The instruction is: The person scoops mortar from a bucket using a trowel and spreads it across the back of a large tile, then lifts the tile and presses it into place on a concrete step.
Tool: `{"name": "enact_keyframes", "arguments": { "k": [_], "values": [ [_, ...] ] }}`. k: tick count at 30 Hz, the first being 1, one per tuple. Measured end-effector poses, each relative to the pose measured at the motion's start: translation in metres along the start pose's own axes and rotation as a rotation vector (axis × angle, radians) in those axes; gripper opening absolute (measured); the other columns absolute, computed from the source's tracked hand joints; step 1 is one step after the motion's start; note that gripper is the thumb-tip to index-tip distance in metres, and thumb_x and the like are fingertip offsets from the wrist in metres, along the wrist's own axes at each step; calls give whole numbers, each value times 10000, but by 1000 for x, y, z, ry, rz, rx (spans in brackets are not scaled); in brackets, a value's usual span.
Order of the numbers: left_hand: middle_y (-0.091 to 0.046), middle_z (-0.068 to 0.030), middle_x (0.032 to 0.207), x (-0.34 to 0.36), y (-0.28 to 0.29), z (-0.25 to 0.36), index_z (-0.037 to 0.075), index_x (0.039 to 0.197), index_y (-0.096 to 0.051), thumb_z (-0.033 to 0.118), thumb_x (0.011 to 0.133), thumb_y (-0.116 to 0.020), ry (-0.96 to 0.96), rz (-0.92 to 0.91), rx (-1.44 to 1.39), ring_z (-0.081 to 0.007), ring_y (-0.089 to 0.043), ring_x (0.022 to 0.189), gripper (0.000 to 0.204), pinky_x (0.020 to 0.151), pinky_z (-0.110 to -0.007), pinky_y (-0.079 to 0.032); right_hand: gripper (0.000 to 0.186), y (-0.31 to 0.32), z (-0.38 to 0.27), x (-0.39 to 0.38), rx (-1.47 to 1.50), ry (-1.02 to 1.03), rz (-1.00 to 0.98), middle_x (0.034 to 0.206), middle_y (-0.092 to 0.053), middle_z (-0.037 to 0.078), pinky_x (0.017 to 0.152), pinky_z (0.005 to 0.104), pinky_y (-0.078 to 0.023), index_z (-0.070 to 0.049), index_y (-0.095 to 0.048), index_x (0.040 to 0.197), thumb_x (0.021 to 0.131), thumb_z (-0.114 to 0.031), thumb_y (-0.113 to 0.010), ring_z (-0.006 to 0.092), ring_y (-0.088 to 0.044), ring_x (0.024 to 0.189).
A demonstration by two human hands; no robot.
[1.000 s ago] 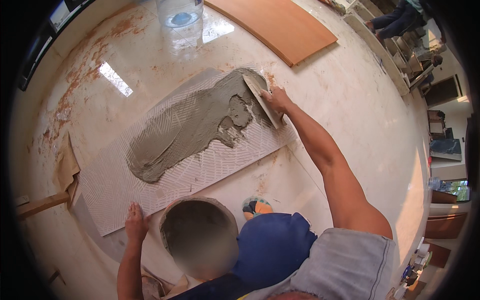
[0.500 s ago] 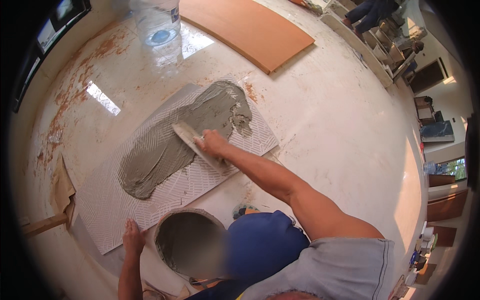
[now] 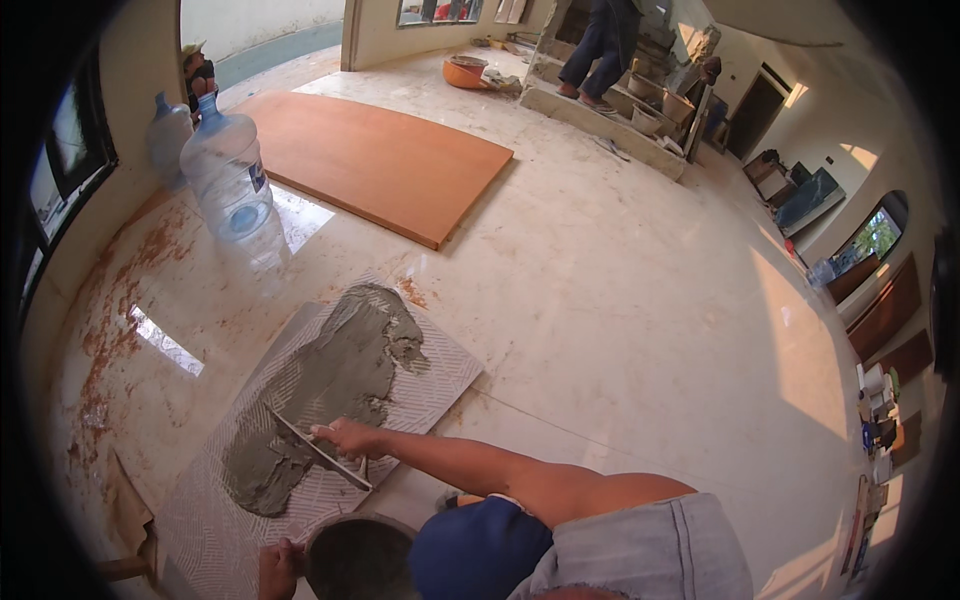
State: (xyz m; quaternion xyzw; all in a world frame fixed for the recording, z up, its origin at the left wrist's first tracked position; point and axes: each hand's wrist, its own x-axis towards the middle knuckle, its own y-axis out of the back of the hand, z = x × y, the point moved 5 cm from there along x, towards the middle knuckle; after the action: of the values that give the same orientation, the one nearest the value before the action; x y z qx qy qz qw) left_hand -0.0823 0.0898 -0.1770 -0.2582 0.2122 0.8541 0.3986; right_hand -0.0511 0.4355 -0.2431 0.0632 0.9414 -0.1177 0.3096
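Observation:
My right hand (image 3: 345, 438) is wrapped round the handle of a flat plastering trowel (image 3: 318, 450). The tool's long blade is tilted on edge over grey mortar (image 3: 330, 375), which lies in a thick, uneven layer across a large tile (image 3: 450, 368) with a ridged pattern on its upturned back. At the near edge of the tile, my left hand (image 3: 281, 562) has its fingers closed on the rim of a dark round bucket (image 3: 360, 560). The lower part of the bucket is cut off by the picture's edge.
Beyond the tile lie a flat orange-brown panel (image 3: 380, 170) and a clear water jug (image 3: 225, 175). Torn brown paper (image 3: 127, 495) is at the left. A person (image 3: 600, 50) stands on rough steps (image 3: 600, 125) at the back, near an orange basin (image 3: 464, 71).
The view has tilted up, showing more of the room. My right hand has drawn the trowel nearer across the mortar, its blade now tipped up. My left hand has gone from the tile's edge to the bucket's rim.

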Motion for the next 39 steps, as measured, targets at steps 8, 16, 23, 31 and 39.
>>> {"name": "enact_keyframes", "arguments": {
  "k": [8, 16, 23, 31, 39],
  "values": [
    [-509, 9, 713, -26, -12, -30, 121, 831, -532, 515, 1105, -412, -30, 23, -194, -105, -488, 609, 494, 577, -286, -450, 495, 75, 13, -49, 257, -101, 29, 665, -340, -75, 421, 252, -260, -147, -601, 1012, 1008, -639, -549, 56, -302, 491],
    [-577, -8, 860, -170, 17, -130, 148, 975, -560, 609, 1066, -423, 255, 786, -618, -143, -596, 798, 490, 705, -336, -520, 478, 31, 2, -16, 220, -145, -63, 684, -357, -76, 390, 227, -274, -153, -578, 1031, 1008, -630, -557, 41, -301, 486],
    [-607, -41, 700, -207, 81, -192, 58, 873, -652, 666, 1035, -446, 401, 873, -499, -158, -584, 549, 662, 526, -321, -517, 474, -66, -46, 33, 6, -201, -340, 620, -428, -77, 357, 214, -251, -133, -603, 971, 1026, -601, -548, 30, -303, 426],
    [-696, -266, 1062, -184, 219, -240, -78, 1139, -679, 354, 899, -760, 462, 1350, 499, -422, -647, 1066, 501, 991, -485, -499, 593, -265, -85, 105, -734, -9, -554, 659, -490, 8, 482, 333, -429, 16, -715, 1091, 1036, -554, -560, 137, -473, 516],
    [-515, -214, 1450, -113, 233, -213, -72, 1462, -473, 517, 764, -855, 263, 1200, 576, -401, -453, 1379, 990, 1129, -486, -403, 545, -401, -64, 165, -1402, 683, -367, 1006, -723, 270, 830, 481, -580, 67, -664, 1114, 1047, -460, -540, 408, -727, 895]
  ]
}}
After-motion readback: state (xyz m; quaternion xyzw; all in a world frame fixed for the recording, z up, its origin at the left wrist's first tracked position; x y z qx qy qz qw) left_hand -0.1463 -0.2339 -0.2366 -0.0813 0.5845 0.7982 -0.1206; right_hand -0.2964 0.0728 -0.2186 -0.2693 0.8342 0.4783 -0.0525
